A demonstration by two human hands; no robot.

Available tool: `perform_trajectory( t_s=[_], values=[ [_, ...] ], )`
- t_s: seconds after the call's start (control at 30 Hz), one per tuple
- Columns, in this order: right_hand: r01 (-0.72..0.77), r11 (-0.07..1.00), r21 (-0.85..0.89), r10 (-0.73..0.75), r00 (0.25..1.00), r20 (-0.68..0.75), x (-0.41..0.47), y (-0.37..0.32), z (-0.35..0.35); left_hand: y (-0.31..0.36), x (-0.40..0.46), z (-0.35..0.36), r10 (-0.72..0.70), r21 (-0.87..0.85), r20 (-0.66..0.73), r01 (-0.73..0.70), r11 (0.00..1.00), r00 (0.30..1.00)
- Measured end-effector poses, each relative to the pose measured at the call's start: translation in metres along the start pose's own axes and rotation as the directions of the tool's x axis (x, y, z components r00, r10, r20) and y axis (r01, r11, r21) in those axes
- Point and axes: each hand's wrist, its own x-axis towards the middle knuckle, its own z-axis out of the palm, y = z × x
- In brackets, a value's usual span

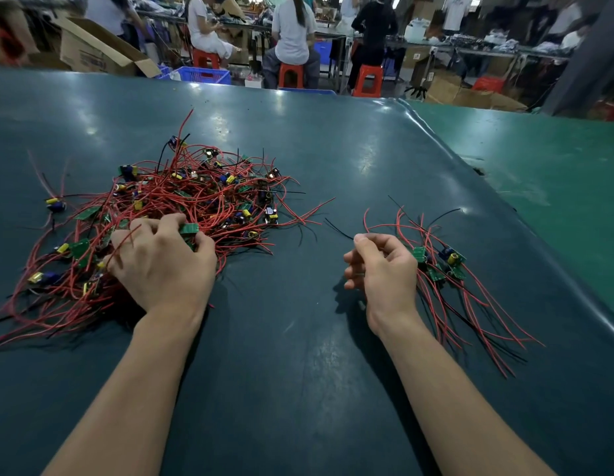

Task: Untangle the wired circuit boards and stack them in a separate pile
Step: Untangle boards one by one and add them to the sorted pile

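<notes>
A big tangled heap (195,197) of small green circuit boards with red and black wires lies on the left of the dark teal table (298,338). My left hand (161,262) sits on the heap's near edge, fingers curled round a green board (189,229) and some red wires. To the right lies a small separate pile (439,266) of a few boards, their wires trailing toward me. My right hand (381,266) hovers just left of that pile with fingers loosely curled; nothing shows in it.
The table's raised right edge (504,207) borders a lighter green surface (556,159). Beyond the far edge, people sit on red stools (367,80) at other benches, with cardboard boxes (96,49) and a blue crate (202,75).
</notes>
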Motion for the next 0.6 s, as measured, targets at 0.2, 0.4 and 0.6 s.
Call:
perform_trajectory(
  t_s=[0.2, 0.4, 0.6],
  values=[
    [-0.020, 1.000, 0.014, 0.020, 1.000, 0.004, 0.002, -0.002, 0.000, 0.006, -0.003, 0.001, 0.082, -0.104, -0.207, -0.105, 0.989, 0.975],
    [-0.170, 0.981, 0.099, 0.105, 0.878, 0.466, -0.007, -0.006, 0.000, 0.030, -0.022, 0.003, 0.535, -0.341, -0.437, -0.683, 0.646, 0.724],
    [-0.202, 0.962, 0.186, 0.084, 0.862, 0.500, -0.011, -0.007, 0.005, 0.046, -0.045, 0.011, 0.765, -0.484, -0.287, -0.776, 0.404, 0.577]
  ],
)
